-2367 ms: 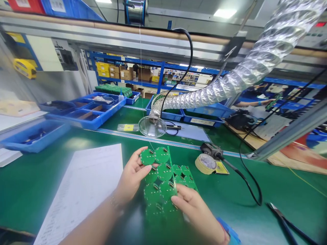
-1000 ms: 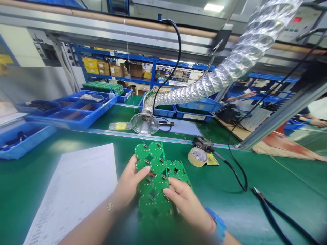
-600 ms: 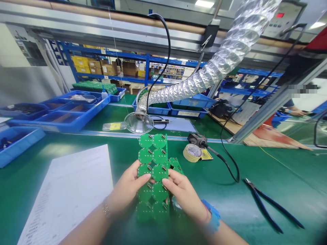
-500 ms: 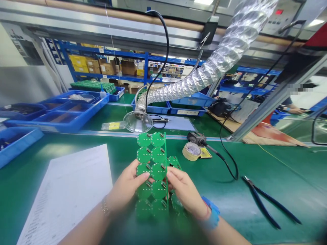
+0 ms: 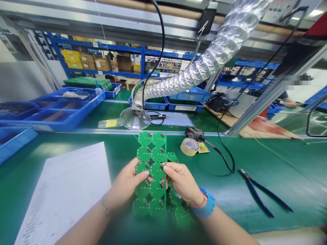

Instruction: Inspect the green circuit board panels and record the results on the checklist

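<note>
Between left hand [image 5: 125, 186] & right hand [image 5: 184, 183]: green PCB panel [image 5: 152, 153], both clamped on its edges

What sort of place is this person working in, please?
Probably a factory electronics assembly bench: the left hand and right hand hold a panel of green circuit boards, near a foil extraction hose, with blue parts bins behind.

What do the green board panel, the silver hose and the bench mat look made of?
Board panel: rigid laminate, probably fibreglass, glossy green, small metal parts on each disc. Hose: thin crinkled foil, likely aluminium, shiny, ribbed. Bench mat: seemingly rubber or vinyl, smooth green, soft sheen.
</note>
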`<state>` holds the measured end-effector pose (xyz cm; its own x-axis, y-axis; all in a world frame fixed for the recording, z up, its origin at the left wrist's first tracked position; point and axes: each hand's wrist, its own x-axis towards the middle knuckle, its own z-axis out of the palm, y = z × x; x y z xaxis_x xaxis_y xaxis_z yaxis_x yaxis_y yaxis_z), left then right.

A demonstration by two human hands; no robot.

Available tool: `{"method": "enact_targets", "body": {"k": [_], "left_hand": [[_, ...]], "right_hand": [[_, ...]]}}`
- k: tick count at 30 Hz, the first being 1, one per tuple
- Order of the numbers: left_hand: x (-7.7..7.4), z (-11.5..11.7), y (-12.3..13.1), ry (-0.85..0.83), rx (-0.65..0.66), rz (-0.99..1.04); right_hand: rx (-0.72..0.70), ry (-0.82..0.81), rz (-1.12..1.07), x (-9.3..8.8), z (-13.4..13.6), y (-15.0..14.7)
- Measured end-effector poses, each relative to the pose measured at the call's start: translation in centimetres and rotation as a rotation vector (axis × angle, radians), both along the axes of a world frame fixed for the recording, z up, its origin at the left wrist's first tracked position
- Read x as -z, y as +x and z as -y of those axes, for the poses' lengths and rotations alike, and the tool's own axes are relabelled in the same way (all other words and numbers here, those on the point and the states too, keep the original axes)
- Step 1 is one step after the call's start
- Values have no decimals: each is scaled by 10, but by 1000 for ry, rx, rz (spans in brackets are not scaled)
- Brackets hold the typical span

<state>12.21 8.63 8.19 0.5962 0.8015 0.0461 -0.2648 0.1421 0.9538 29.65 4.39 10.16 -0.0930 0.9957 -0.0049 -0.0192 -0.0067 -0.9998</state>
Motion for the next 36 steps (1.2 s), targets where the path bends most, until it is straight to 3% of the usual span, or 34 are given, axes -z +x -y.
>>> {"method": "enact_targets", "body": {"k": [8, 14, 21, 29, 36], "left_hand": [[0, 0, 0, -3, -2, -6], [-1, -1, -1, 15, -7, -58], [-3, 2, 0, 54, -14, -109], [-4, 3, 1, 61, -14, -126], [-1, 3, 0, 82, -20, -119]], "right_hand": [[-9, 2, 20, 0, 1, 0], [-4, 71, 153, -3, 4, 0], [-6, 82, 107, 4, 4, -3], [48, 98, 210, -1, 6, -3], [26, 91, 153, -3, 6, -6]]}}
